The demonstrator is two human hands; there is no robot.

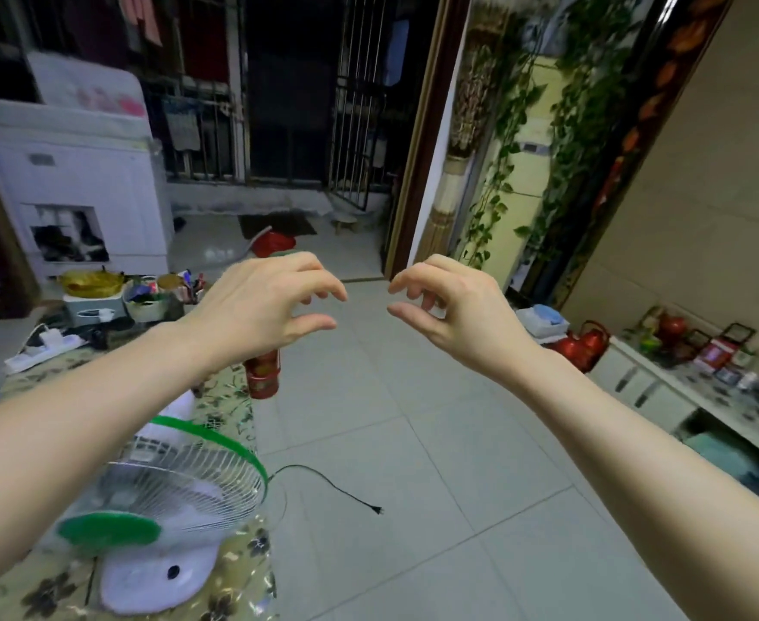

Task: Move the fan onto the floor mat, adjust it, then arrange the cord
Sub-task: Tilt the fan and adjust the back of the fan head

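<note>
**Reaching Forward With Both Hands Empty, Fan on Table**

The left hand (pixel 261 302) and right hand (pixel 449 302) are raised side by side in the middle of the view, above the tiled floor (pixel 435 463). Both hands hold nothing. Fingers are curled loosely, thumbs apart from fingertips, and the two hands do not touch each other.

The fan (pixel 162 499) stands at lower left on a table (pixel 234 575) covered with a floral cloth. It has a white base, a wire grille with a green rim and a green centre cap. The left forearm passes above it without contact.

The cord (pixel 323 479) runs from the fan over the table edge, and its plug (pixel 376 510) lies on the floor.

A red canister (pixel 262 374) appears to stand near the table's far edge; motion blur limits detail there.
</note>
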